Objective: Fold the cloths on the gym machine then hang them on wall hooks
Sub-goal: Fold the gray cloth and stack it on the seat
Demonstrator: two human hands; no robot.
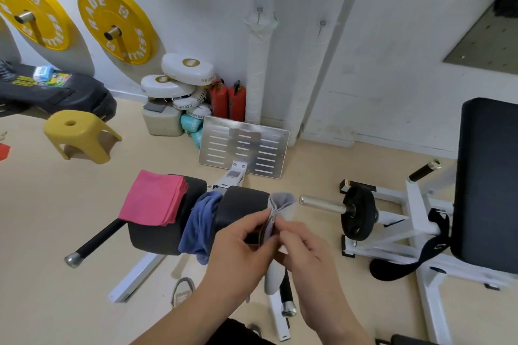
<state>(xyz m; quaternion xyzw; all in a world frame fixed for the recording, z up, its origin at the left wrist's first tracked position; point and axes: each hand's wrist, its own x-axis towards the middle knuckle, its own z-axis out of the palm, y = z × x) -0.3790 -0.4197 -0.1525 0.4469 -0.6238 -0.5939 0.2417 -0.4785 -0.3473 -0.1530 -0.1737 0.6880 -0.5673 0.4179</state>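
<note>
A yellow weight plate [30, 8] is running off the frame's left edge, beside a second, whole one [116, 24] on the white wall [392, 50]. Below them a black bag [56, 92] is also being cropped at the left, near a yellow stool [81, 134] standing on the beige floor [42, 204].

On the gym machine, a folded pink cloth [152, 200] is lying over the left roller pad [157, 238]. A blue cloth [200, 225] is hanging bunched in the gap between that pad and the right roller pad [242, 204].

At the right pad's outer end, the person's left hand [241, 244] and right hand [305, 249] are both pinching a pale grey cloth [283, 204] between thumb and fingers. The hands are hiding most of it; a pale strip below the wrists may be its lower end, though the view is too blurred to tell.

Behind, white boxing pads [187, 68] are piling up in the corner beside two red fire extinguishers [228, 102] and a slotted metal footplate [244, 145]. Two wall hooks [259, 10] are showing small above. To the right, a black weight plate [358, 214] is sitting on a steel bar, and a black backrest [487, 182] is being cut off by the right edge.
</note>
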